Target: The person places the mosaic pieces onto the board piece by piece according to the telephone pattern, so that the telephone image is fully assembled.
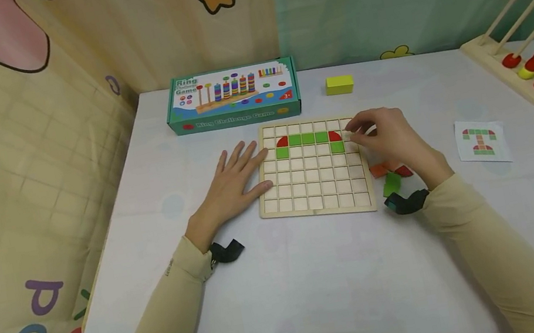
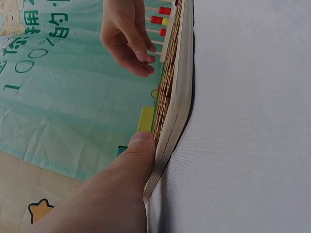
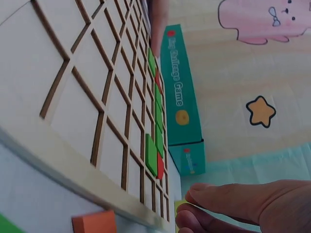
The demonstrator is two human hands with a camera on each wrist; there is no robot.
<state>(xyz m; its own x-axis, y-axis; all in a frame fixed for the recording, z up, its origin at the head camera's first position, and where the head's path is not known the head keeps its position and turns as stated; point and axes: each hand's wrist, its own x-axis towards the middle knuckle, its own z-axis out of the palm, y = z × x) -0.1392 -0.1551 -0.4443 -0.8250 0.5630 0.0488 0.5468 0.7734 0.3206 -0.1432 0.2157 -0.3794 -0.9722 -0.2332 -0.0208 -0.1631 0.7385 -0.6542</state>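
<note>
A wooden grid board (image 1: 318, 213) lies on the white table. Green square tiles (image 1: 307, 138) fill part of an upper row, between two red quarter-round tiles (image 1: 282, 142). Below each red tile sits another green square. My left hand (image 1: 230, 188) rests with spread fingers at the board's left edge, its thumb (image 2: 138, 150) touching the rim in the left wrist view. Over the board's upper right edge hovers my right hand (image 1: 392, 135), fingers loosely bent; no tile shows in it. Loose green (image 1: 391, 184), orange (image 1: 378, 170) and red (image 1: 403, 171) tiles lie beneath the right wrist.
A pattern card (image 1: 482, 141) lies on the right, showing a shape in green, red and orange. Behind the board are a ring game box (image 1: 237, 118) and a yellow block (image 1: 339, 85). A wooden bead rack (image 1: 525, 79) stands at the far right. Curtains hang behind the table.
</note>
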